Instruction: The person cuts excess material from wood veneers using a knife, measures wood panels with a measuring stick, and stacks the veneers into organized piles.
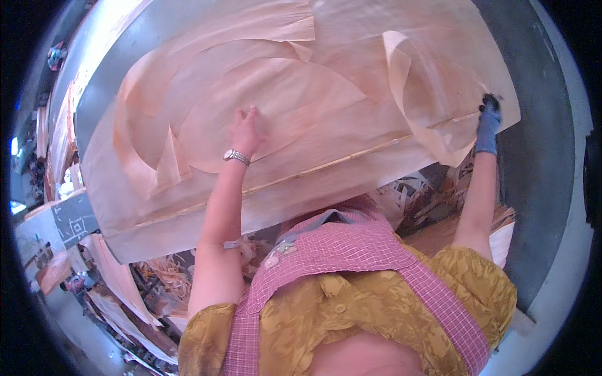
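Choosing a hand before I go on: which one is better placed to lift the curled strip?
Probably the right: the gloved right hand is close to the lower end of the curled strip, while the left hand rests on a thin sheet farther left.

Left arm point(221, 210) and right arm point(479, 197) reach forward, left fingers point(239, 117) slightly spread.

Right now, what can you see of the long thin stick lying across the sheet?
The stick is slender, yellowish and wood-like. It lies slantwise on the large pale sheet, nearer the sheet's lower edge, its right end higher in the picture. The left forearm crosses in front, hiding a stretch. Its right end lies near the gloved right hand; whether they touch is unclear.
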